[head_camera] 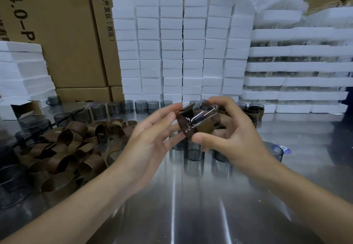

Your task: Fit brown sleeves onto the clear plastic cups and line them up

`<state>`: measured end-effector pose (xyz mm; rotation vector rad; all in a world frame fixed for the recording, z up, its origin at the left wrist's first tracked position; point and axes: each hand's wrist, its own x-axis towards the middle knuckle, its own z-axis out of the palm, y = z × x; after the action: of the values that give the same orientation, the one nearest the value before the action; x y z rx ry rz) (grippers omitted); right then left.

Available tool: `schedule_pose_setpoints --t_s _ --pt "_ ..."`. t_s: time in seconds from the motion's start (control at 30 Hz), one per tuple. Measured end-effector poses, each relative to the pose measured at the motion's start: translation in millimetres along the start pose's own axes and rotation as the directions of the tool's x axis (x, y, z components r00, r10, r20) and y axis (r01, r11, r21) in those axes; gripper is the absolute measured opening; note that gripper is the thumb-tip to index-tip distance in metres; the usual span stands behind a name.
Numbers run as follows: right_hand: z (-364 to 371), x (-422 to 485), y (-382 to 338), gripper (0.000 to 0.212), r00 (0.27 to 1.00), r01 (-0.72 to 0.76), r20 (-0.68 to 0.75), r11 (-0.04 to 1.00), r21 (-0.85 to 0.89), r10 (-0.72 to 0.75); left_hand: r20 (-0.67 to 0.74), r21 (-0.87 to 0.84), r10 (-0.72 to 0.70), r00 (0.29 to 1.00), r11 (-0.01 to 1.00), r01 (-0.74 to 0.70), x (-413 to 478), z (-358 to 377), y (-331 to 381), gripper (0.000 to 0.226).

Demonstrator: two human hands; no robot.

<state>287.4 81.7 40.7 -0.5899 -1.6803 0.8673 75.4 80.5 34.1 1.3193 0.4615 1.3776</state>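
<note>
A clear plastic cup (202, 116) with a brown sleeve (205, 127) around it is held tilted above the table centre. My right hand (229, 129) grips it, thumb on the lower rim and fingers over the top. My left hand (152, 131) is spread beside it, fingertips touching the sleeve's left edge. A heap of loose brown sleeves (66, 146) lies at the left. Bare clear cups (193, 151) stand below the hands, and a row of clear cups (118, 108) runs along the back. Sleeved cups (254, 111) stand at the back right.
The shiny metal table (191, 205) stretches toward me. Stacks of white foam blocks (181, 48) and foam trays (298, 66) wall the back. Cardboard boxes (57, 33) stand at the back left. One clear cup (273, 151) stands at the right; large clear cups (13, 182) sit at the left edge.
</note>
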Motion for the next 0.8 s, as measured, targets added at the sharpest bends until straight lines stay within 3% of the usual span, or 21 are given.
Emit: schedule_pose_setpoints --t_s 0.1,0.23,0.4,0.57,0.8 --pt "-6.9 2.9 -3.9 0.039 0.987 -0.074 0.143 0.997 0.029 0.069 -0.009 -0.014 -0.066 0.998 0.998 0.065 2.5 -2.6 -2.2 0.04" --pt "-21.6 5.6 -2.6 0.045 0.939 -0.227 0.281 0.971 0.074 0.198 0.04 0.044 -0.178 0.983 0.983 0.176 0.6 -5.7 -3.3 0.044" --pt "-38.9 11.1 2.2 0.054 0.911 -0.262 0.354 0.959 0.108 0.209 0.134 0.05 -0.193 0.972 0.981 0.188 -1.9 -3.2 -1.4 0.041" --pt "-48.1 14.4 -4.9 0.068 0.93 -0.25 0.303 0.963 0.101 0.209 0.232 0.06 -0.12 0.965 0.992 0.109 -3.1 -5.8 1.3 0.05" --pt "-54.1 13.2 -12.8 0.066 0.916 -0.233 0.358 0.966 0.114 0.178 0.233 0.143 -0.041 0.972 0.99 0.007 -7.7 -0.2 -0.3 0.053"
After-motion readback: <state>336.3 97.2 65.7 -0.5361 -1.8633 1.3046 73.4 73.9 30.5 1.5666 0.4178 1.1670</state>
